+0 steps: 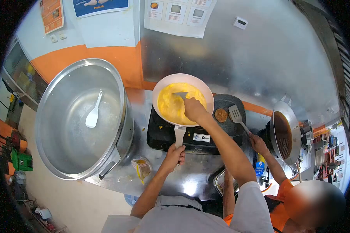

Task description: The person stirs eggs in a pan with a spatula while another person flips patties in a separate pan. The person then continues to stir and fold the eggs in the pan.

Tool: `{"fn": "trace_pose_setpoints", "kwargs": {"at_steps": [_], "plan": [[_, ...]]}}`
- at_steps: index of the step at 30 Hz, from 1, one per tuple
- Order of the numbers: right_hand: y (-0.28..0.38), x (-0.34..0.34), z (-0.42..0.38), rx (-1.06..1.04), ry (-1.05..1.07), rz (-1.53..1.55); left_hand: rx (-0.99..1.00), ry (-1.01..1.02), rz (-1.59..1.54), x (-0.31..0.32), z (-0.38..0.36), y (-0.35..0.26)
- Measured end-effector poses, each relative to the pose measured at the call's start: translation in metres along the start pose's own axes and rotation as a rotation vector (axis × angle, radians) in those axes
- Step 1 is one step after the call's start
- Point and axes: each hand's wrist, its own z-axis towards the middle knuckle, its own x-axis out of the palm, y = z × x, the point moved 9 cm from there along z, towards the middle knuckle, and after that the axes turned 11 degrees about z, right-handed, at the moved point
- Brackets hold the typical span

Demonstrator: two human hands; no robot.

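Observation:
My left hand [174, 156] is closed round the pale handle of a frying pan [208, 93], which rests on the black stove [156, 132]. A layer of yellow beaten egg [171, 106] covers most of the pan's bottom, partly set in look. Over the pan, my right hand [194, 110] grips a grey spatula [181, 94] whose blade lies in the egg; its handle is hidden in my fingers. Right of the pan, a browned patty [221, 115] lies on a dark griddle pan [226, 101].
A co-worker's hand [258, 143] holds a slotted turner [235, 115] over the griddle. Far right stands a wok [296, 132] of brown liquid. A huge metal pot [62, 116] with a white rice paddle [92, 116] stands left. A plastic packet [142, 167] lies on the steel counter [190, 171].

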Motion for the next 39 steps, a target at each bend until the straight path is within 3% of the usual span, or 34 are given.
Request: {"fn": "trace_pose_setpoints", "kwargs": {"at_steps": [5,9,13,25,28,31,34,39], "plan": [[-0.012,-0.037,-0.002,-0.011,0.001,0.027,0.002,0.011,-0.020,0.000,0.000,-0.002],[0.001,-0.091,-0.052,-0.010,-0.007,0.157,-0.009,0.006,-0.042,0.000,0.000,0.001],[0.021,-0.116,-0.102,0.065,0.120,0.197,-0.031,0.032,-0.033,-0.004,0.007,0.007],[0.027,-0.088,-0.145,0.044,0.337,0.143,-0.023,0.013,-0.033,0.001,0.003,0.002],[0.010,-0.054,-0.138,-0.068,0.212,0.220,-0.008,0.019,-0.026,-0.001,0.002,0.000],[0.007,-0.037,-0.136,-0.010,0.180,0.133,-0.022,0.010,0.002,-0.002,0.005,0.003],[0.018,-0.039,-0.131,0.033,0.062,0.238,-0.028,0.012,-0.007,-0.002,0.005,0.004],[0.004,-0.010,-0.100,0.012,0.094,0.177,-0.003,0.018,0.003,-0.005,0.009,0.008]]}}
